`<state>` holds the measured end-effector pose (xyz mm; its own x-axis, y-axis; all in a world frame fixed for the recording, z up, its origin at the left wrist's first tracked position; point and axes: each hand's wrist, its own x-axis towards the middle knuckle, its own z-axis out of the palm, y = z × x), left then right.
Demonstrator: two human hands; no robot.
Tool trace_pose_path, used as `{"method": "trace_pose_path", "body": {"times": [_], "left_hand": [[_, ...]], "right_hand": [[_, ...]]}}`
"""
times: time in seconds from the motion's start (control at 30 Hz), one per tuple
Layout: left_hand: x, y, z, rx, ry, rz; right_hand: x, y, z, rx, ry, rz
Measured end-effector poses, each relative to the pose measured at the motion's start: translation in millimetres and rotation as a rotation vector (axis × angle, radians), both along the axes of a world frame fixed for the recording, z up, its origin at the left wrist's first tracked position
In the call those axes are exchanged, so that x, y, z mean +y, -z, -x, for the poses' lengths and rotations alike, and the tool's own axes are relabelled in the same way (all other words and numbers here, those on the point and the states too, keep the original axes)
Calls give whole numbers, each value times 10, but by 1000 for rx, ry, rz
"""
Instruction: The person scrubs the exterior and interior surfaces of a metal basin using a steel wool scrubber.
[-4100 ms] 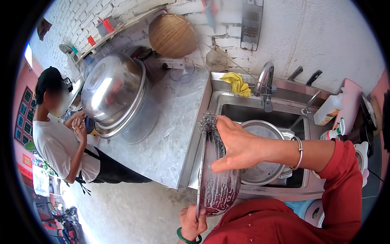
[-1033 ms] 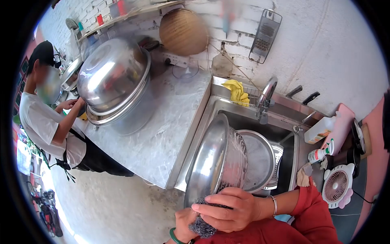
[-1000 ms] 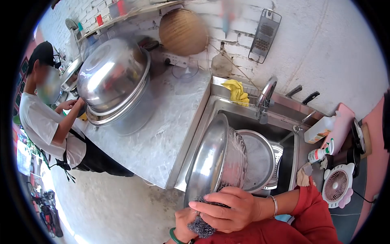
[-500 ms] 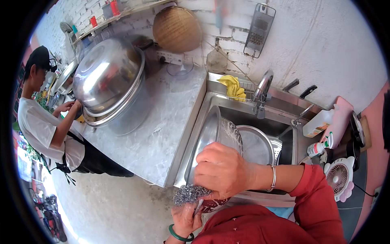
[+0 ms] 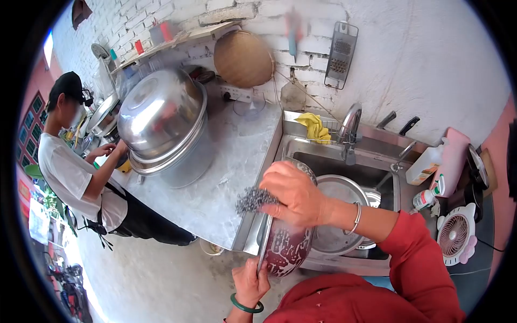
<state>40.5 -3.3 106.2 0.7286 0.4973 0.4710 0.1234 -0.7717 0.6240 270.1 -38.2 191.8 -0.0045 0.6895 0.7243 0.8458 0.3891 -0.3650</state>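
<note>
A round metal basin [image 5: 288,247] is tilted on edge in front of me at the sink, its outer side dark red and streaked with white suds. My left hand [image 5: 250,281], a green bangle at its wrist, pinches the basin's lower rim. Across the upper part of the rim, my right hand [image 5: 295,192] is closed on a grey steel wool scrubber [image 5: 255,200], which sticks out on the rim's left side. Most of the basin's inside is turned away from view.
Inside the sink [image 5: 344,262] lies a round metal tray [image 5: 336,237] below the faucet [image 5: 351,124]. A yellow cloth [image 5: 314,128] hangs on a wire rack. Left, a large steel bowl [image 5: 156,116] tops a clear tub on the counter [image 5: 231,156]. A person [image 5: 72,167] stands beyond.
My right hand and the steel wool have moved up along the basin's rim. The basin has turned, showing more of its sudsy outer side. The view has shifted slightly.
</note>
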Motion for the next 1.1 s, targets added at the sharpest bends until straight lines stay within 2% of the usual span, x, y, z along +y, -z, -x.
{"method": "trace_pose_path", "body": {"times": [0.07,0.13,0.2,0.23,0.27,0.3,0.37,0.4,0.43,0.53,0.6,0.67,0.73,0.8,0.87,1.0,1.1], "left_hand": [[-24,52,-16,47,-31,30],[-52,210,-66,-230,5,107],[-2,210,-43,-178,28,15],[17,212,2,-108,0,-41],[43,189,56,-29,-19,-102],[35,56,39,-36,9,-40],[8,0,-33,-95,22,-44],[-14,2,-25,-143,30,-40],[-5,59,5,-77,52,-45],[-59,4,-50,-109,51,-32],[-28,80,-45,-80,39,-97],[-3,111,-87,-187,100,-122],[9,146,-36,-174,108,-112],[4,180,38,-106,71,-86],[17,146,41,-112,85,-57],[9,168,83,-131,91,-93],[14,274,122,-140,113,-93]], "right_hand": [[-131,49,472,-194,-37,-50],[-248,248,745,-296,-23,-91],[-288,290,787,-333,24,-127],[-253,226,679,-325,-64,-33],[-192,124,547,-212,-19,-28],[-114,-9,340,-125,29,-34],[34,79,-155,76,185,58],[44,76,-167,81,183,66],[46,72,-168,49,185,73],[-95,-55,187,-74,125,19],[-198,125,576,-183,6,-16],[-278,206,695,-258,17,-8],[-250,150,639,-323,17,8],[-116,51,361,-195,-27,-63],[-61,-55,-18,-116,81,69],[90,130,-351,-8,-10,98],[104,216,-597,241,-27,185]]}}
